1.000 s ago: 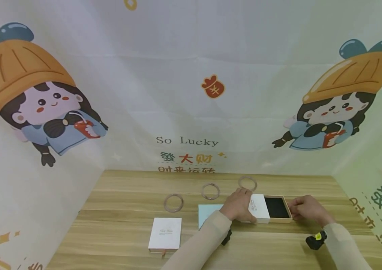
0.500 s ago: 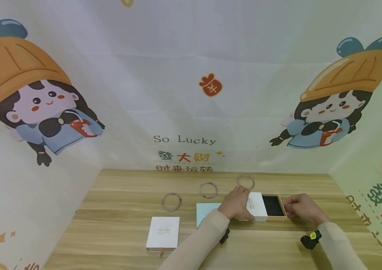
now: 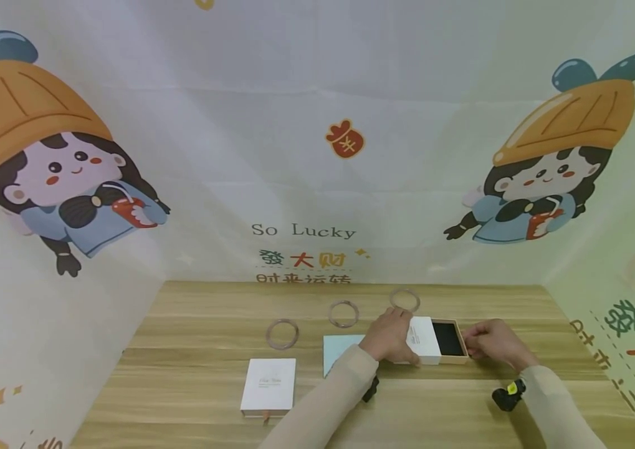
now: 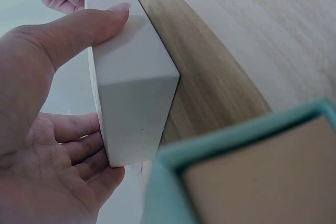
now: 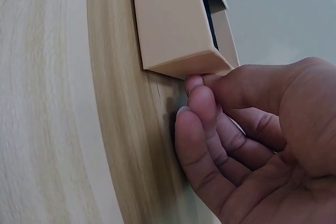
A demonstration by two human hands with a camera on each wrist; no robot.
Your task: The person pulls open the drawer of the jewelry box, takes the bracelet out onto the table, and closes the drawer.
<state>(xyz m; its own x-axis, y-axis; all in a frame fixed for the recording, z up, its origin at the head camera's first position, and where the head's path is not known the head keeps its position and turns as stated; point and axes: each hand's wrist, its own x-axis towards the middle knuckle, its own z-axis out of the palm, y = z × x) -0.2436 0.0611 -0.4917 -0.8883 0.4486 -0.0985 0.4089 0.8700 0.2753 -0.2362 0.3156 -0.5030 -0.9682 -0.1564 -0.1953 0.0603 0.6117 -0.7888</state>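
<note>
A white drawer-style gift box (image 3: 425, 340) lies on the table with its tan drawer (image 5: 170, 22) partly out to the right, showing black lining (image 3: 447, 338). My left hand (image 3: 389, 337) grips the white sleeve (image 4: 136, 51), thumb on one side and fingers on the other. At the drawer's outer end is my right hand (image 3: 496, 342); its thumb and forefinger pinch together against that end. Whatever small tab lies between those fingertips is hidden. Beneath the left forearm, partly covered, lies a light teal box (image 3: 338, 352) with a tan inside (image 4: 268, 177).
A second white box (image 3: 269, 383) with a small ribbon tab (image 3: 266, 415) sits front left. Three thin translucent bangles lie farther back: a left bangle (image 3: 282, 348), a middle bangle (image 3: 344, 326) and a right bangle (image 3: 419, 302). A printed cloth wall (image 3: 306, 206) borders the wooden table (image 3: 210, 312).
The drawer has slid a little way left into the white sleeve, and my right hand has moved left with it. My left hand keeps its grip on the sleeve. The head view has shifted slightly.
</note>
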